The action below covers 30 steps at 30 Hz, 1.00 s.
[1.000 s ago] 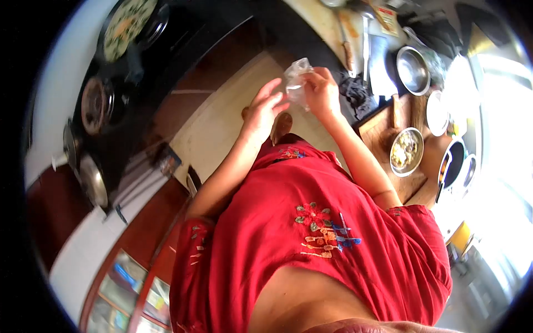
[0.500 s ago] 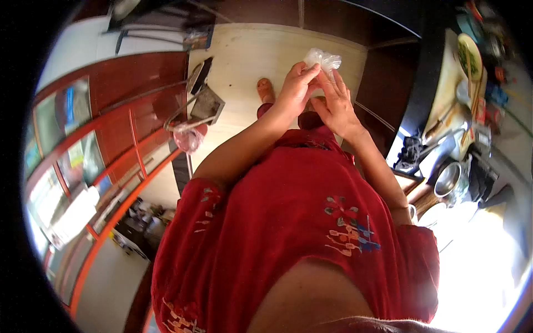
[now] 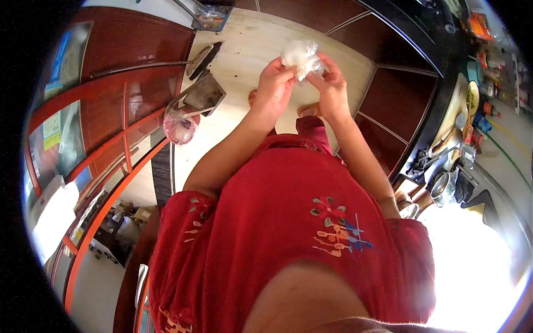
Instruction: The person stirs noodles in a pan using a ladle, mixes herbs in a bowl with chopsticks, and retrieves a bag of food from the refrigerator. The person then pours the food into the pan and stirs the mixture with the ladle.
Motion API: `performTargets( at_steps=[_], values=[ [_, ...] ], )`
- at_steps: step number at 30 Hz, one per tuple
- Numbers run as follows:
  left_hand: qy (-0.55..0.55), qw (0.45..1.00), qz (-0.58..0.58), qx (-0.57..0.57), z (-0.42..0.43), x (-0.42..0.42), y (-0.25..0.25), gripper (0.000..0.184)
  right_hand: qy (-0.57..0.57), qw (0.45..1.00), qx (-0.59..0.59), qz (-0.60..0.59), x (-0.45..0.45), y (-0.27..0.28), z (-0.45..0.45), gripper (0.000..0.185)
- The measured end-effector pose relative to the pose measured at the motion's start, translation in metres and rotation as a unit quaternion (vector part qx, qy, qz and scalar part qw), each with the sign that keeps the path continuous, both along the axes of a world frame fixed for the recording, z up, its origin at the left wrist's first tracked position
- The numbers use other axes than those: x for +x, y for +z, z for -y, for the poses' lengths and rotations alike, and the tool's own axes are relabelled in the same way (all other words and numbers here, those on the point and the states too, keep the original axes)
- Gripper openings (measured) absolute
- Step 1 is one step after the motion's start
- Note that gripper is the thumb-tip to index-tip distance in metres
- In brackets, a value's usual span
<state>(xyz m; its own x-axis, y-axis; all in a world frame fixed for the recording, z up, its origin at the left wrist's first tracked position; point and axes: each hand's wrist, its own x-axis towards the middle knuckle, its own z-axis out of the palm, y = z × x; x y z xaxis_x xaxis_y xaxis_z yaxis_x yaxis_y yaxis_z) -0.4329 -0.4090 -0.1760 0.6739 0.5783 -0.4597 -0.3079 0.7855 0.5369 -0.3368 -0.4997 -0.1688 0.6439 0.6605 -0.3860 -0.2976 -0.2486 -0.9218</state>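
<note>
A crumpled clear plastic bag (image 3: pixel 302 58) with whitish contents is held up over the floor, well in front of my body. My left hand (image 3: pixel 274 87) pinches its near left side between thumb and fingers. On the opposite side, my right hand (image 3: pixel 331 91) grips the bag's gathered plastic with thumb and fingertips. What is inside the bag cannot be made out.
To the left are a dustpan (image 3: pixel 204 94), a broom (image 3: pixel 201 60), a pink-lined bin (image 3: pixel 180 129) and a red-framed cabinet (image 3: pixel 111 141). Along the right runs a dark counter (image 3: pixel 413 141) with pans, utensils and a long plate (image 3: pixel 472 97). Sandals (image 3: pixel 308 110) show below.
Both hands and the bag have shifted slightly left. The right fingers, stretched out before, are now bent onto the bag. The view has turned, showing more counter front.
</note>
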Motion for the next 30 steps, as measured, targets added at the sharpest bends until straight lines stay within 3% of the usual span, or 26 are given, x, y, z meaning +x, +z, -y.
performTargets(
  at_steps=[1, 6, 11, 14, 15, 18, 19, 20, 21, 23, 25, 26, 28, 30],
  values=[
    [-0.002, 1.0, 0.004, 0.005, -0.011, -0.014, 0.003, 0.022, -0.024, 0.998, 0.032, -0.039, -0.017, 0.0, -0.013, 0.045],
    [-0.023, 0.993, -0.107, 0.047, -0.025, -0.069, 0.001, 0.014, -0.022, 0.987, -0.065, 0.147, -0.078, -0.003, -0.039, 0.028],
    [0.031, 0.999, -0.028, -0.009, 0.005, -0.116, 0.004, 0.013, 0.067, 0.972, -0.086, 0.209, -0.115, -0.007, -0.034, 0.024],
    [0.088, 0.995, -0.056, 0.001, 0.028, -0.149, -0.006, 0.014, 0.164, 0.962, -0.15, 0.161, -0.142, -0.007, -0.025, 0.022],
    [0.097, 0.993, -0.071, 0.018, 0.036, -0.163, -0.01, 0.014, 0.203, 0.96, -0.167, 0.094, -0.153, -0.002, -0.021, 0.028],
    [0.093, 0.979, -0.177, 0.045, 0.061, -0.211, -0.041, 0.014, 0.256, 0.942, -0.021, -0.218, -0.187, -0.032, 0.006, 0.04],
    [0.076, 0.976, -0.202, 0.039, 0.065, -0.23, -0.045, 0.014, 0.296, 0.914, -0.029, -0.276, -0.194, -0.035, 0.013, 0.05],
    [0.06, 0.972, -0.227, 0.031, 0.072, -0.247, -0.048, 0.015, 0.289, 0.92, -0.059, -0.259, -0.204, -0.035, 0.024, 0.051],
    [0.104, 0.956, -0.275, 0.002, 0.078, -0.261, -0.057, 0.016, 0.284, 0.923, -0.09, -0.243, -0.214, -0.024, 0.031, 0.052],
    [-0.029, 0.863, -0.429, 0.265, 0.085, -0.323, -0.126, 0.022, 0.272, 0.935, -0.124, -0.19, -0.235, -0.031, 0.05, 0.05],
    [0.118, 0.894, -0.405, 0.153, 0.076, -0.345, -0.125, 0.029, 0.3, 0.929, -0.175, -0.13, -0.241, -0.035, 0.069, 0.046],
    [0.317, 0.901, -0.277, -0.104, 0.066, -0.346, -0.122, 0.033, 0.31, 0.924, -0.199, -0.098, -0.24, -0.037, 0.078, 0.044],
    [0.372, 0.855, -0.342, -0.114, 0.048, -0.383, -0.142, 0.035, 0.292, 0.914, -0.28, -0.031, -0.237, -0.054, 0.102, 0.036],
    [0.243, 0.876, -0.397, 0.124, 0.04, -0.486, -0.262, 0.032, 0.175, 0.957, -0.209, -0.104, -0.236, -0.073, 0.132, 0.031]
  ],
)
